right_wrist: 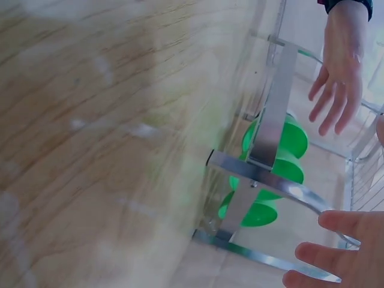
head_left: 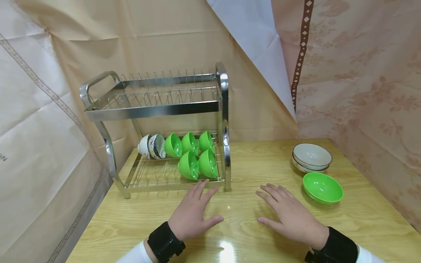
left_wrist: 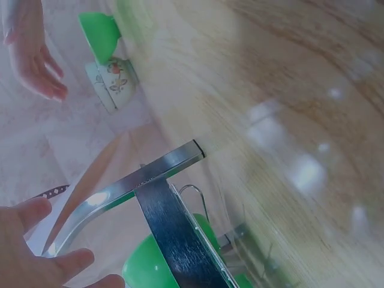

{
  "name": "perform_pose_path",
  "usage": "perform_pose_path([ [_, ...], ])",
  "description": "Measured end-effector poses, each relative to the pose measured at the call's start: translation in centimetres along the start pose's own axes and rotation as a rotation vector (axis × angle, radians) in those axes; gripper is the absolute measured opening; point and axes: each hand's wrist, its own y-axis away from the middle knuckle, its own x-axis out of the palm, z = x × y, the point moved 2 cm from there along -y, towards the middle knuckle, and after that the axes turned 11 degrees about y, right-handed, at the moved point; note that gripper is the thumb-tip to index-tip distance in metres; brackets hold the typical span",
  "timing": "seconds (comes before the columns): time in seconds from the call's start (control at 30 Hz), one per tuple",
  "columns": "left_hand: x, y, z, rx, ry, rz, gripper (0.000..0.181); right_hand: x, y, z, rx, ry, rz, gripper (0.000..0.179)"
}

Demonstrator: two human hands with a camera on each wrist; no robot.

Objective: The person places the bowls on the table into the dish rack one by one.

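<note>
My left hand hovers over the table in front of the dish rack, fingers spread and holding nothing. To the right, my right hand is likewise spread and holds nothing, just left of a green bowl. Behind that bowl stand stacked white bowls. On the lower tier of the metal dish rack, several green bowls stand on edge beside patterned white bowls. In the left wrist view, the fingers appear near the rack's metal frame.
The rack's upper tier has wire dividers. The wooden table reaches back to a beige cloth, with patterned cloth along the right side and pale cloth at the left.
</note>
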Motion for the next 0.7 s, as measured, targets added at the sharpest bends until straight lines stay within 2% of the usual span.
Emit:
perform_pose_path([
  [0.2, 0.3, 0.1, 0.1, 0.017, -0.005, -0.026, 0.084, 0.1, 0.7, -2.4, 0.092, 0.036, 0.001, 0.061],
  [0.3, 0.2, 0.4, 0.1, 0.016, -0.006, -0.04, 0.084, -0.1, 1.1, -4.7, 0.17, 0.072, 0.019, 0.057],
  [0.47, 0.1, 0.7, 0.0, 0.015, -0.023, -0.049, 0.084, -0.5, 2.8, -8.9, 0.295, 0.094, 0.094, 0.05],
  [0.57, 0.0, 0.7, -0.1, 0.016, -0.035, -0.047, 0.085, -0.3, 3.9, -10.8, 0.323, 0.116, 0.143, 0.043],
  [0.7, -0.1, 0.8, 0.0, 0.002, -0.023, -0.038, 0.083, 0.2, 4.9, -12.0, 0.318, 0.135, 0.2, 0.029],
])
